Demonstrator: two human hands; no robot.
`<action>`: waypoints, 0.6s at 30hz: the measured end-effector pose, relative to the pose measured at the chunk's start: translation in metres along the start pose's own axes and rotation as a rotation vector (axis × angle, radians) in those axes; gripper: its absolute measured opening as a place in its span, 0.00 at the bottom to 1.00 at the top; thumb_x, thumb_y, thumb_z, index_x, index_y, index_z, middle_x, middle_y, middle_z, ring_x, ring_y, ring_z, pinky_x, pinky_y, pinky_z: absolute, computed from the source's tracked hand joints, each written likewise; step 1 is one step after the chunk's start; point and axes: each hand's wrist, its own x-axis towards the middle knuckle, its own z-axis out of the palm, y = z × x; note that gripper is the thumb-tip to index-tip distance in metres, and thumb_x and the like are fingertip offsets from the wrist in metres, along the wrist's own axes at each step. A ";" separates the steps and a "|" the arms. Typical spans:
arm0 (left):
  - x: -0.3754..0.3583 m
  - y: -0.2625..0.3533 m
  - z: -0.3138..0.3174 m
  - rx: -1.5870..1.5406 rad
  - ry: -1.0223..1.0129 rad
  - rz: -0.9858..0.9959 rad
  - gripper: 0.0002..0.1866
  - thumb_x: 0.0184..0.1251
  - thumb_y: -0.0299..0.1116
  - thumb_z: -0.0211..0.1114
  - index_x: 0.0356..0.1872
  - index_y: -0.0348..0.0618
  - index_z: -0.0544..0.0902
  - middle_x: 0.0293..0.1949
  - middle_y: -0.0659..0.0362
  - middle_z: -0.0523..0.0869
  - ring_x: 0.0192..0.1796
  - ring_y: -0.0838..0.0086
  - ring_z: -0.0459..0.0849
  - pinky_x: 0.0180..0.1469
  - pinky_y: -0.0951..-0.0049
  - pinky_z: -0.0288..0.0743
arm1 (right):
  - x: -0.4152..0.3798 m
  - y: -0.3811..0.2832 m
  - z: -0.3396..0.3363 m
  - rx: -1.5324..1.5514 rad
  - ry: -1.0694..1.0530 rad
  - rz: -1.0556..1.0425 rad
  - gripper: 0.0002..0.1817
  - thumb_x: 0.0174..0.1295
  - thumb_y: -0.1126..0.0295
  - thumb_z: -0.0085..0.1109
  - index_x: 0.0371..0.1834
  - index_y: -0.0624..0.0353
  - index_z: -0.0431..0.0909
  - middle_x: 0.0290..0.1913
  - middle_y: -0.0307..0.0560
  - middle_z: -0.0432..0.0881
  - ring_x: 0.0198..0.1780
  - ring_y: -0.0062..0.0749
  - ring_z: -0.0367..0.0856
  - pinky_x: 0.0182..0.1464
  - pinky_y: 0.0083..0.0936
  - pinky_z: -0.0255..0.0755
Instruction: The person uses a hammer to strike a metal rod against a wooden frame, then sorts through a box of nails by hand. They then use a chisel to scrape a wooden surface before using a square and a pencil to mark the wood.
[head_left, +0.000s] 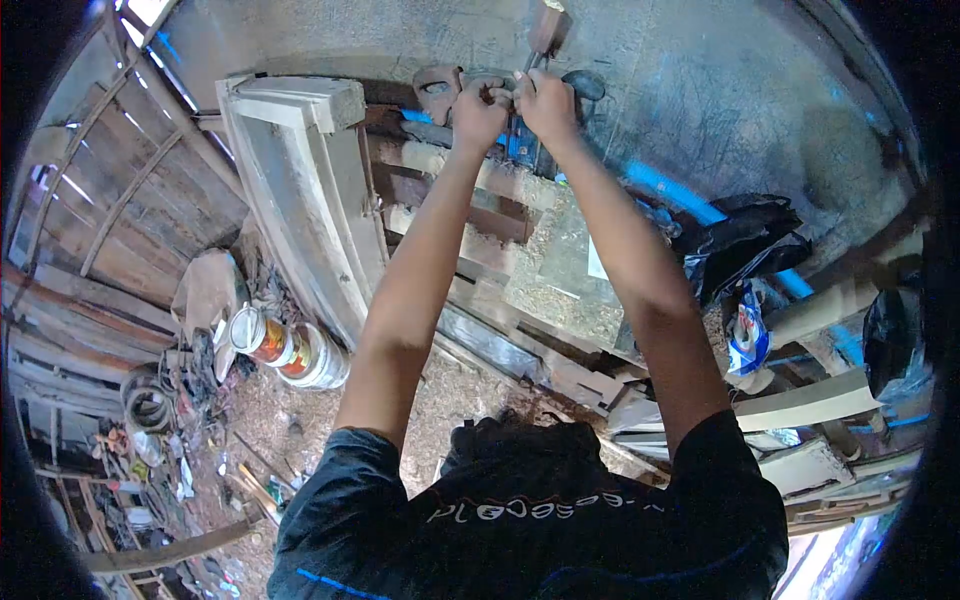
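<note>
Both arms stretch forward to a row of tools against the grey wall. My left hand (481, 116) has its fingers curled beside a saw handle (437, 92); what they close on is too small to tell. Close to its right, my right hand (547, 106) is closed among the tools, and its hold is hidden. Just above it stands a tool with a wooden head or handle (546, 28), its dark shaft running down to the fingers. A dark rounded object (584, 85) lies right of my right hand. Blue material (520, 148) shows below the hands.
A dusty wooden bench (560, 250) lies under my arms. Pale wooden frames (300, 190) lean at the left, near stacked buckets (318, 362). Right of the bench are a blue pipe (675, 192), black plastic (745, 240) and a blue-white packet (748, 335). Curved timber (810, 402) lies at the right.
</note>
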 end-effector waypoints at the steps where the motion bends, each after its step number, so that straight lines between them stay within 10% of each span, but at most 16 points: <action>1: -0.002 0.000 0.001 -0.004 0.002 0.007 0.13 0.57 0.31 0.66 0.41 0.35 0.85 0.33 0.49 0.90 0.36 0.66 0.89 0.43 0.69 0.81 | -0.002 -0.002 -0.002 -0.019 -0.003 -0.006 0.13 0.65 0.66 0.58 0.30 0.67 0.80 0.29 0.68 0.81 0.35 0.67 0.81 0.39 0.54 0.74; 18: -0.023 0.001 0.011 0.127 0.036 0.089 0.08 0.56 0.28 0.67 0.34 0.37 0.83 0.30 0.47 0.88 0.33 0.58 0.89 0.39 0.63 0.80 | -0.018 0.021 0.012 -0.089 -0.011 0.023 0.13 0.66 0.67 0.56 0.30 0.67 0.79 0.28 0.68 0.81 0.38 0.67 0.81 0.40 0.54 0.74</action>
